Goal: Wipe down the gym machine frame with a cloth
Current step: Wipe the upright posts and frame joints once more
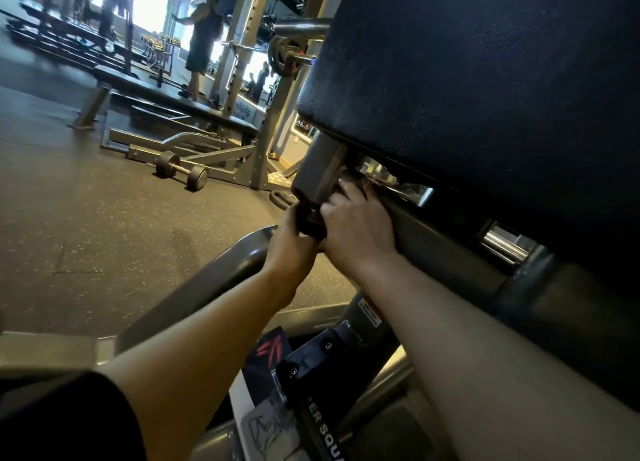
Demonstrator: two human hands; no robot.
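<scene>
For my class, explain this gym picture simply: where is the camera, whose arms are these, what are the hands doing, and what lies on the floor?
There is one picture, taken by a camera worn on a person's head, so the two bare arms reaching forward are that person's own. There is no robot. The left hand grips a dark cloth against the end of a grey metal frame. The right hand rests on the frame beside it, fingers reaching under the big black pad above. On the dark rubber floor lies a dumbbell, next to a bench. Farther back another person stands by a rack; that part is blurred.
</scene>
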